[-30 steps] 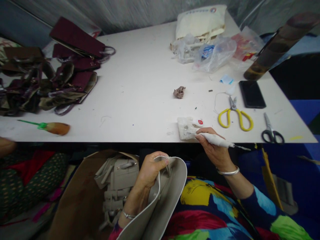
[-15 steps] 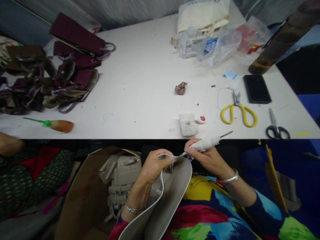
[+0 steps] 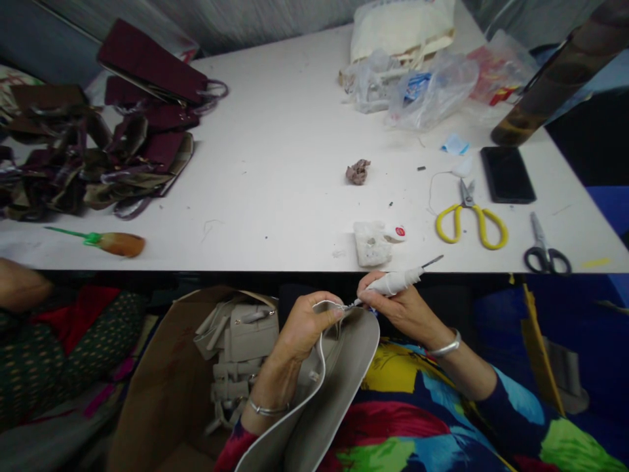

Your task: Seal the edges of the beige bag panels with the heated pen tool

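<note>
Beige bag panel [image 3: 344,367] lies curved across the person's lap, below the near edge of the white table [image 3: 285,131], its top rim lifted toward the hands. Beside it on the left a cardboard box [image 3: 162,387] holds more beige bag pieces [image 3: 240,347]. On the table a heap of dark red bags [image 3: 98,137] fills the far left, plastic bags [image 3: 417,85] the far right. Smaller things lie near the front edge: yellow scissors [image 3: 470,216], black scissors [image 3: 544,252], a phone [image 3: 507,174], a white lump [image 3: 369,242] and a green-tipped tool [image 3: 105,242]. The left hand [image 3: 307,324] pinches the panel's rim between thumb and fingers. The right hand [image 3: 400,308] is closed like a pen grip around a white-wrapped pointed tool [image 3: 393,283], tip touching the rim just beside the left thumb. By the look of it, the step in hand is working something along the panel's edge; the next move seems to call for a steady tip following that rim while the left hand keeps the edge taut
</note>
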A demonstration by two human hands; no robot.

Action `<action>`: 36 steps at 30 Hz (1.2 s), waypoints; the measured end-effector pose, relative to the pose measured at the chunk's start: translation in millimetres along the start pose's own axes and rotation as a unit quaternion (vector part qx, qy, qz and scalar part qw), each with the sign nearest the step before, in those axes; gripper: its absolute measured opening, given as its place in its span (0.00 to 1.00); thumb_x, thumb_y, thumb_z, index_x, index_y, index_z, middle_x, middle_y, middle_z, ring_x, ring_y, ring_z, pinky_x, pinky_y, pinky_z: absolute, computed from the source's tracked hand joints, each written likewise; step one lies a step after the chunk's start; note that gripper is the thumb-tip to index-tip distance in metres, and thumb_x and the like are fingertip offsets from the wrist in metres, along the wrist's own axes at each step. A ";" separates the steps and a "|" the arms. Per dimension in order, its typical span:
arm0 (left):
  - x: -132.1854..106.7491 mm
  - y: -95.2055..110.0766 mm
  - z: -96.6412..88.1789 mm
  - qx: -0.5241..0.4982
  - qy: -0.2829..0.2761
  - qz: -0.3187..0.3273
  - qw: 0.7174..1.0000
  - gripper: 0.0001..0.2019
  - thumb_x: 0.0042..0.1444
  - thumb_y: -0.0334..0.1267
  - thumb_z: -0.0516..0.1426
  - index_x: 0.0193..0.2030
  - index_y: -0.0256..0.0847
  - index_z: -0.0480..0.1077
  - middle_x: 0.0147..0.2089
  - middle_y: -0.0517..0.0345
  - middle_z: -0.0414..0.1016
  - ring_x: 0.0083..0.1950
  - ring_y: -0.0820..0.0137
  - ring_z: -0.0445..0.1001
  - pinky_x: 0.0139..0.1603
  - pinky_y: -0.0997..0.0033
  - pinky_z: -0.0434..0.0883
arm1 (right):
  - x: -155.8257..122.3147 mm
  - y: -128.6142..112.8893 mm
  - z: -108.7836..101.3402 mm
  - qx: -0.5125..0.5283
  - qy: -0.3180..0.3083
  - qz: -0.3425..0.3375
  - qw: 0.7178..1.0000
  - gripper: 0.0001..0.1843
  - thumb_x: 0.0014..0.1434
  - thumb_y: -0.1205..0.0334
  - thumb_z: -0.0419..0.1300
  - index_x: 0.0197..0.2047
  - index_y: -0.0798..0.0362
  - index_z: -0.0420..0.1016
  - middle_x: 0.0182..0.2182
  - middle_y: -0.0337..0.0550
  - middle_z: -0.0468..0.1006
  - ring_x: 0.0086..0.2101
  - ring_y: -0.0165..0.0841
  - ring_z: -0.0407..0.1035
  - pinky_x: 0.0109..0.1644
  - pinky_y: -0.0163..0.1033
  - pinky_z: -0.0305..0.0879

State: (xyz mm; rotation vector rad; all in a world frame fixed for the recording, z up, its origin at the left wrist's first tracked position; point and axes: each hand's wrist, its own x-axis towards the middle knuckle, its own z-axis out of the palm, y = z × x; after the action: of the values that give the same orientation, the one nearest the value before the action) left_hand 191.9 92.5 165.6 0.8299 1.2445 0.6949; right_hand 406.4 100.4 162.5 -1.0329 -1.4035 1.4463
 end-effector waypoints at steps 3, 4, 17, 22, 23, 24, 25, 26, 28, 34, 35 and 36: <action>-1.0 -0.2 1.8 0.008 0.002 0.008 1.000 0.16 0.43 0.45 0.73 0.32 0.35 0.79 0.30 0.55 0.77 0.32 0.69 0.70 0.36 0.71 0.65 | 0.7 -0.5 1.6 -0.013 0.009 -0.001 1.000 0.14 0.70 0.50 0.64 0.40 0.53 0.77 0.31 0.40 0.75 0.31 0.34 0.69 0.36 0.38 0.66; -1.1 -0.4 2.4 0.011 0.002 0.010 1.000 0.16 0.43 0.45 0.73 0.32 0.35 0.79 0.30 0.55 0.76 0.32 0.69 0.70 0.36 0.71 0.65 | 1.0 -1.0 2.0 -0.017 0.012 -0.003 1.000 0.15 0.70 0.49 0.64 0.40 0.53 0.77 0.30 0.40 0.75 0.31 0.34 0.69 0.36 0.38 0.66; -2.3 -9.4 5.4 0.006 0.011 0.029 0.999 0.15 0.47 0.45 0.70 0.33 0.37 0.75 0.29 0.60 0.72 0.31 0.71 0.66 0.35 0.72 0.63 | -15.8 11.7 -4.5 -0.069 -0.044 -0.115 0.990 0.14 0.73 0.49 0.64 0.44 0.51 0.80 0.39 0.45 0.80 0.40 0.38 0.74 0.46 0.43 0.71; -2.9 -10.9 4.8 -0.034 0.018 0.003 0.999 0.16 0.44 0.45 0.72 0.33 0.37 0.74 0.28 0.60 0.72 0.30 0.71 0.67 0.33 0.73 0.63 | -28.7 -2.2 -18.7 -0.279 -0.135 -0.198 0.930 0.10 0.75 0.55 0.60 0.49 0.45 0.83 0.45 0.46 0.79 0.43 0.40 0.71 0.46 0.46 0.69; -3.0 -10.6 5.0 -0.035 0.022 0.005 0.999 0.16 0.43 0.44 0.72 0.33 0.37 0.74 0.28 0.60 0.72 0.30 0.71 0.67 0.33 0.73 0.62 | -30.0 -3.7 -20.5 -0.292 -0.137 -0.204 0.924 0.09 0.75 0.56 0.60 0.50 0.44 0.83 0.45 0.46 0.79 0.43 0.40 0.71 0.46 0.46 0.69; -3.4 -10.3 5.2 -0.033 0.028 0.011 0.999 0.16 0.43 0.44 0.72 0.33 0.37 0.74 0.28 0.60 0.72 0.30 0.71 0.66 0.33 0.73 0.62 | -30.9 -4.2 -21.5 -0.285 -0.134 -0.210 0.926 0.09 0.75 0.56 0.60 0.51 0.44 0.83 0.45 0.45 0.80 0.44 0.40 0.72 0.48 0.47 0.69; -4.2 -9.9 5.6 -0.027 0.034 0.019 0.999 0.16 0.44 0.44 0.71 0.33 0.37 0.75 0.28 0.60 0.72 0.30 0.71 0.66 0.34 0.73 0.62 | -31.7 -3.9 -21.6 -0.261 -0.126 -0.214 0.933 0.09 0.75 0.55 0.61 0.53 0.44 0.82 0.46 0.45 0.80 0.45 0.40 0.72 0.50 0.47 0.70; -5.3 -9.7 6.1 -0.019 0.040 0.028 0.999 0.15 0.44 0.44 0.71 0.32 0.37 0.75 0.29 0.60 0.72 0.31 0.71 0.66 0.34 0.73 0.63 | -32.4 -3.1 -20.3 -0.231 -0.112 -0.213 0.943 0.11 0.75 0.54 0.60 0.56 0.44 0.80 0.47 0.46 0.80 0.46 0.40 0.73 0.51 0.47 0.71; -9.1 -10.0 6.9 0.001 0.045 0.049 0.998 0.14 0.46 0.44 0.70 0.32 0.38 0.75 0.30 0.60 0.72 0.31 0.71 0.67 0.36 0.72 0.64 | -33.8 -1.2 -13.4 -0.178 -0.067 -0.185 0.964 0.14 0.76 0.54 0.58 0.60 0.45 0.77 0.50 0.47 0.80 0.49 0.41 0.74 0.54 0.47 0.71; -29.9 -9.6 7.4 0.109 0.056 0.115 0.986 0.09 0.55 0.43 0.65 0.36 0.39 0.76 0.31 0.59 0.74 0.33 0.68 0.69 0.37 0.71 0.65 | -36.9 -5.9 26.1 -0.126 -0.013 -0.077 0.989 0.06 0.75 0.57 0.60 0.49 0.49 0.75 0.40 0.41 0.78 0.37 0.34 0.74 0.41 0.36 0.68; -33.8 -8.6 7.6 0.136 0.067 0.126 0.980 0.08 0.57 0.42 0.65 0.36 0.40 0.76 0.32 0.59 0.74 0.34 0.68 0.70 0.38 0.71 0.66 | -37.2 -7.4 31.0 -0.125 -0.013 -0.066 0.990 0.05 0.73 0.58 0.62 0.47 0.49 0.73 0.37 0.38 0.77 0.34 0.32 0.72 0.38 0.35 0.65; -37.4 -7.6 7.8 0.161 0.080 0.136 0.974 0.07 0.58 0.41 0.64 0.36 0.40 0.76 0.33 0.59 0.75 0.35 0.67 0.70 0.39 0.71 0.66 | -37.6 -8.7 34.7 -0.124 -0.012 -0.057 0.991 0.04 0.72 0.60 0.63 0.45 0.50 0.72 0.35 0.37 0.75 0.33 0.31 0.70 0.36 0.34 0.63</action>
State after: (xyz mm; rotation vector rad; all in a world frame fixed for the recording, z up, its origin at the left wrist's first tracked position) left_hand 192.4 56.2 179.6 1.2483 1.4273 0.8019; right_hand 384.8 54.3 172.2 -1.0719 -1.6620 1.2270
